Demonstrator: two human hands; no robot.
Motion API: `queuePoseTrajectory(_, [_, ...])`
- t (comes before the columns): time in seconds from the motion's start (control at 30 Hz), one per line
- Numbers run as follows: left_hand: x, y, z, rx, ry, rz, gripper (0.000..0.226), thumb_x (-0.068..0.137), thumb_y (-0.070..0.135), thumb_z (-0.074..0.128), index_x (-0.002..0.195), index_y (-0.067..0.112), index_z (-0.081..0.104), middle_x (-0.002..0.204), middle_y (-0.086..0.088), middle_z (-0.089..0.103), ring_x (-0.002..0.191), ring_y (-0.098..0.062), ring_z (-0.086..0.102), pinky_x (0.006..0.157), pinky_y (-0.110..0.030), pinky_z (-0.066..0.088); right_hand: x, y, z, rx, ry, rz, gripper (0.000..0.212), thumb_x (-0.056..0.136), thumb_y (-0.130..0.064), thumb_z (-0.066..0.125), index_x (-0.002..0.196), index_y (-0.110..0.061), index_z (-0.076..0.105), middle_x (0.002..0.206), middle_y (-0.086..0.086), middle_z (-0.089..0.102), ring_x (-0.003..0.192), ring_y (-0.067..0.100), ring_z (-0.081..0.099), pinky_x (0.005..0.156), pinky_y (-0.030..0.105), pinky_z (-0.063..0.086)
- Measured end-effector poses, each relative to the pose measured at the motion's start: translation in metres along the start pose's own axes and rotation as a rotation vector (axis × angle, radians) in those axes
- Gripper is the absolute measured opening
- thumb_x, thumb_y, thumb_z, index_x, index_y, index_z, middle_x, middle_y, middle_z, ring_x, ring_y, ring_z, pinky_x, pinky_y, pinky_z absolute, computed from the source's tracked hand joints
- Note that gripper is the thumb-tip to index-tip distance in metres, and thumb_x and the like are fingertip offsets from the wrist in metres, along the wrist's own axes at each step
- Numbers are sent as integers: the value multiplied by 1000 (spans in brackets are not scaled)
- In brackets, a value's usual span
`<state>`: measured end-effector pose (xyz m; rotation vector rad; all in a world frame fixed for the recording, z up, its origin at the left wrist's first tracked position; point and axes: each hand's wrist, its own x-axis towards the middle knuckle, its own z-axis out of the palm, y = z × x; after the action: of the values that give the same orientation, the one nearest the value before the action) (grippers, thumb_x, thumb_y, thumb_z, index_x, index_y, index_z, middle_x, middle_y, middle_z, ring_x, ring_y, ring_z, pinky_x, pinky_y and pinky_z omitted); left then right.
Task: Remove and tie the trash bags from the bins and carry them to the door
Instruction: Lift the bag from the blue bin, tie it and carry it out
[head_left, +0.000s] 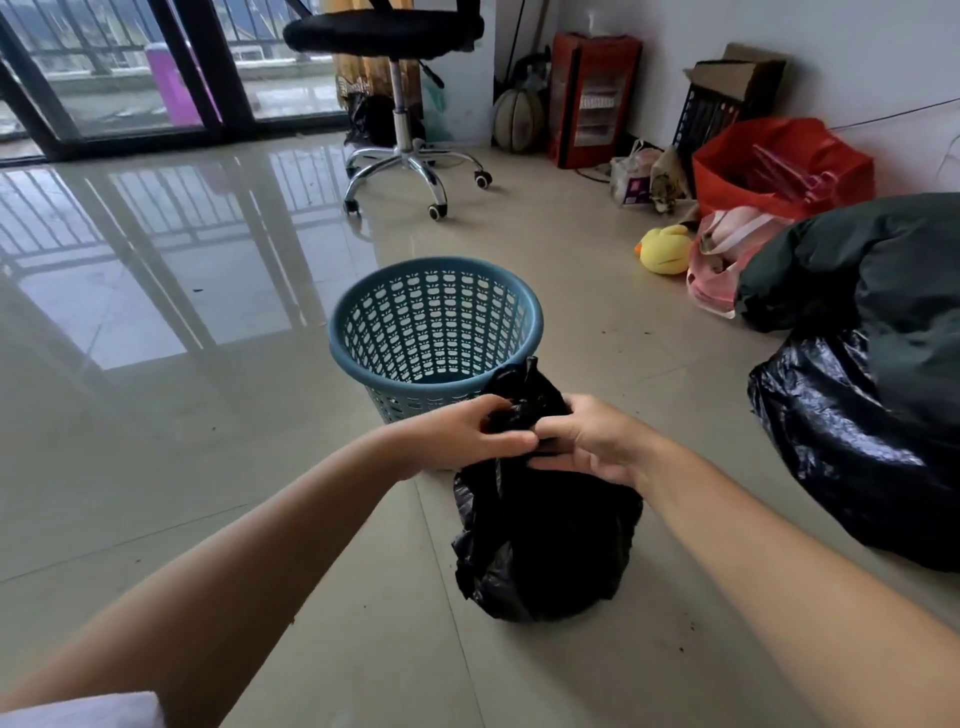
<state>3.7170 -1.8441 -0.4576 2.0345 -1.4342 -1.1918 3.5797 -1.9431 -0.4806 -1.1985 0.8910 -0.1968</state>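
Note:
A small black trash bag stands on the tiled floor just in front of a blue perforated bin. The bin holds no bag and stands upright. My left hand and my right hand both grip the gathered neck of the bag, fingers pinching it from either side. A twisted tail of black plastic sticks up above my hands. The bag's body bulges below them and rests on the floor.
A larger black bag lies at the right under dark green fabric. Behind the bin stands an office chair. Along the right wall are a red bag, a pink bag, a yellow plush and a red heater.

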Motion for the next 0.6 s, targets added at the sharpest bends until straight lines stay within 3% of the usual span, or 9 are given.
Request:
queuePoseTrajectory(0.07, [4, 1, 6, 106, 116, 84, 45, 86, 30, 63, 128, 19, 49, 108, 3, 59, 98, -12, 57, 83, -24, 48, -6, -6, 4, -194, 1, -24, 30, 89, -1, 52, 116, -15, 51, 90, 4, 63, 66, 14, 66, 50, 21, 56])
queuePoseTrajectory(0.13, [9, -4, 0, 75, 197, 91, 29, 88, 14, 57, 117, 15, 57, 97, -3, 63, 86, -16, 59, 73, -25, 49, -10, -11, 1, -432, 85, -82, 24, 90, -11, 55, 113, -19, 54, 83, -2, 62, 51, 7, 61, 39, 16, 43])
queuePoseTrajectory(0.2, [10, -11, -16, 15, 238, 21, 18, 89, 8, 50, 100, 13, 64, 77, -4, 61, 63, -16, 56, 54, -22, 47, -12, -14, -12, -593, 152, -158, 11, 88, -20, 60, 99, -20, 60, 70, -4, 56, 45, 7, 49, 38, 17, 30])
queuePoseTrajectory(0.27, [9, -17, -36, -47, 341, -29, 20, 88, 5, 49, 96, 15, 65, 71, -2, 58, 52, -13, 49, 45, -19, 44, -19, -19, -25, -658, 63, -127, 5, 86, -25, 64, 85, -20, 63, 61, -7, 50, 43, 6, 40, 39, 18, 24])
queuePoseTrajectory(0.37, [3, -20, -61, -356, 562, -37, 24, 86, 3, 54, 107, 11, 64, 71, 0, 56, 44, -10, 49, 45, -22, 48, -32, -28, -33, -792, -140, 6, 14, 85, -31, 66, 86, -17, 70, 66, -6, 52, 52, 7, 42, 42, 18, 27])
queuePoseTrajectory(0.43, [-2, -17, -70, -589, 637, -20, 29, 85, 2, 58, 113, 10, 61, 71, -2, 54, 44, -10, 53, 45, -21, 50, -34, -35, -30, -801, -121, -33, 14, 85, -29, 67, 85, -15, 68, 71, -5, 58, 66, 9, 52, 51, 15, 39])
queuePoseTrajectory(0.47, [-3, -16, -72, -579, 673, 13, 31, 84, 2, 58, 114, 10, 59, 72, -2, 52, 50, -13, 53, 48, -22, 49, -34, -39, -29, -796, -75, -98, 11, 85, -27, 67, 86, -16, 66, 78, -7, 60, 76, 9, 55, 60, 13, 43])
queuePoseTrajectory(0.53, [-9, -12, -74, -275, 774, 129, 36, 82, 2, 56, 116, 13, 58, 73, 0, 49, 63, -17, 49, 57, -23, 41, -31, -46, -25, -809, 71, -301, 17, 84, -24, 68, 100, -18, 65, 106, -13, 55, 102, 7, 52, 85, 15, 41])
queuePoseTrajectory(0.6, [-17, -1, -73, 150, 874, 254, 39, 81, 2, 53, 118, 16, 56, 84, 1, 51, 74, -18, 47, 60, -27, 36, -31, -55, -16, -408, 75, -464, 14, 88, -15, 61, 102, -19, 63, 112, -16, 57, 102, 2, 56, 87, 16, 45])
